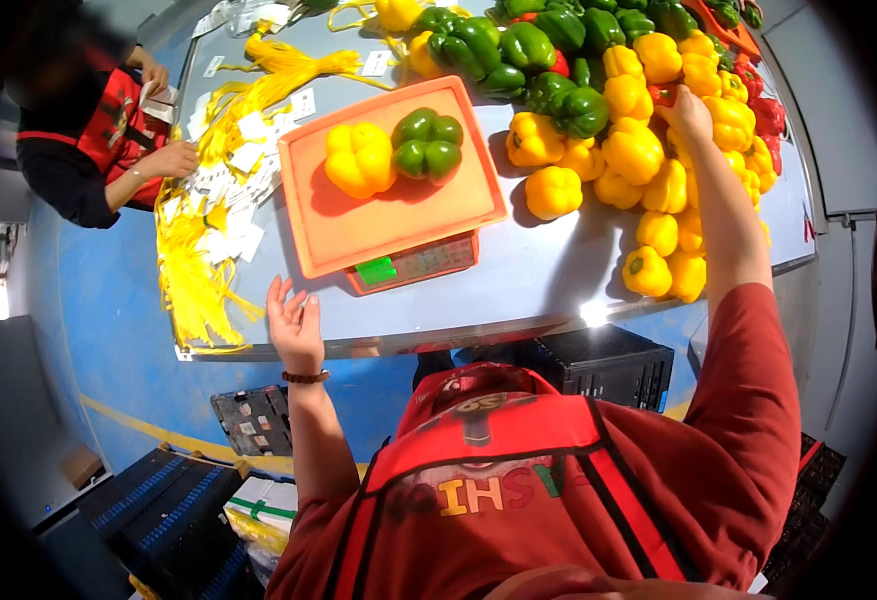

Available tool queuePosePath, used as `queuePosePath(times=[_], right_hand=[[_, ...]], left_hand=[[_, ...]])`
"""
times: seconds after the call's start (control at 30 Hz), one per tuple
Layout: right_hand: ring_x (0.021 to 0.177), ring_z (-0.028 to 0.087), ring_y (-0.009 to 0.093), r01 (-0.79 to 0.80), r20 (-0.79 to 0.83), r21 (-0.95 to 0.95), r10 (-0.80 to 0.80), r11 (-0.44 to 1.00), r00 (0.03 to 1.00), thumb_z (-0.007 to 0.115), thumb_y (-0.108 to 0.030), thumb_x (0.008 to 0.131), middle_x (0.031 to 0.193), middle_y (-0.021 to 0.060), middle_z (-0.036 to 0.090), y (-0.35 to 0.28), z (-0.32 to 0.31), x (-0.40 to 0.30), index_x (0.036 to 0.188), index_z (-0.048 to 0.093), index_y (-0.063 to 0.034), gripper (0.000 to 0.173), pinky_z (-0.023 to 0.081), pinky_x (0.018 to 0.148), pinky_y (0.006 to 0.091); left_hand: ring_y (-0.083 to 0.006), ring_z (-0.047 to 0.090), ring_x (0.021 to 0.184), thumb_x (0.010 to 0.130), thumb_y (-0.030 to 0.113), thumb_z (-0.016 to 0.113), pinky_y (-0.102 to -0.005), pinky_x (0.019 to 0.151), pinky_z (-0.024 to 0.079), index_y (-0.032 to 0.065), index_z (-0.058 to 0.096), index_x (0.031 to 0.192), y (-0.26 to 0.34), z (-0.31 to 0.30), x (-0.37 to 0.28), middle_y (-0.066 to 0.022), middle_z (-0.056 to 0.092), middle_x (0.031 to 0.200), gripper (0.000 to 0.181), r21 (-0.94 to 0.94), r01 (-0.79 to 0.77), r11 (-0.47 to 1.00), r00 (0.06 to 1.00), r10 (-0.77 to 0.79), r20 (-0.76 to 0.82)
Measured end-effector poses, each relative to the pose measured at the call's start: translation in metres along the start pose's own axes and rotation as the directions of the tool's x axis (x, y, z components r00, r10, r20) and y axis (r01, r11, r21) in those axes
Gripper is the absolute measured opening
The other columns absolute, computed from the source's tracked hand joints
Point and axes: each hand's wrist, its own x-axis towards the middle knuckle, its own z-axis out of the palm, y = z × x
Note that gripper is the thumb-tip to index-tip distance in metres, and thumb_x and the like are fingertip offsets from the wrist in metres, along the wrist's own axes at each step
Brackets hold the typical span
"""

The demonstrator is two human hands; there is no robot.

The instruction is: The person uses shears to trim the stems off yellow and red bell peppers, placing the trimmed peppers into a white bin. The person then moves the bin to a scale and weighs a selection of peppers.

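Note:
My right hand [687, 118] reaches into the pile of yellow bell peppers [633, 152], its fingers on a red bell pepper [662, 94] among them; whether they grip it is hard to tell. My left hand [296, 322] is empty, fingers apart, at the table's near edge, close to the scale's lower left. An orange tray [408, 217] rests on a scale [423, 264] with a green display. In the tray a yellow bell pepper [360, 160] lies beside a green bell pepper [428, 144], with some red showing under the green one. Green bell peppers [527, 46] are heaped at the far side.
Bundles of yellow ties [192, 289] and white tags [247, 157] cover the table's left part. Another person [85, 142] stands at the left, hands over the ties. Red peppers [768, 116] lie at the far right. A black crate [607, 364] stands below the table edge.

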Motion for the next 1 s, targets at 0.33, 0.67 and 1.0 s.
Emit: queuePosePath(times=[0.33, 0.67, 1.0], right_hand=[[0.102, 0.062, 0.023, 0.429, -0.536, 0.81, 0.209, 0.399, 0.818, 0.078, -0.029, 0.08, 0.116, 0.0109, 0.062, -0.066, -0.033, -0.077, 0.132, 0.05, -0.0041, 0.064, 0.05, 0.087, 0.0317], [0.117, 0.051, 0.015, -0.386, 0.16, 0.859, -0.539, -0.336, 0.827, 0.066, -0.013, 0.09, 0.132, 0.0098, 0.051, -0.27, -0.051, -0.307, 0.142, 0.039, -0.0035, 0.06, 0.043, 0.098, 0.0307], [0.104, 0.059, 0.015, -0.416, 0.361, 0.909, -0.453, -0.026, 0.815, 0.062, -0.01, 0.093, 0.111, 0.0086, 0.065, -0.205, -0.013, -0.277, 0.128, 0.051, 0.0018, 0.039, 0.046, 0.093, 0.0279]], left_hand=[[-0.0207, 0.055, 0.11, 0.087, 0.001, 0.064, -0.0332, 0.093, 0.048, 0.0075, 0.031, 0.144, 0.05, 0.063, 0.009, -0.0151, 0.044, 0.137, 0.066, -0.202, -0.141, 0.969, 0.969, 0.177, 0.172], [-0.0237, 0.05, 0.122, 0.075, 0.018, 0.08, -0.0409, 0.101, 0.044, 0.0044, 0.038, 0.136, 0.095, 0.095, -0.004, -0.0125, 0.05, 0.133, 0.075, -0.599, 0.128, 0.79, 0.938, 0.1, 0.332], [-0.0329, 0.049, 0.126, 0.063, 0.03, 0.085, -0.0375, 0.102, 0.044, 0.003, 0.047, 0.133, 0.151, 0.066, 0.113, -0.0207, 0.037, 0.146, 0.084, 0.765, -0.514, 0.389, 0.824, -0.024, 0.566]])
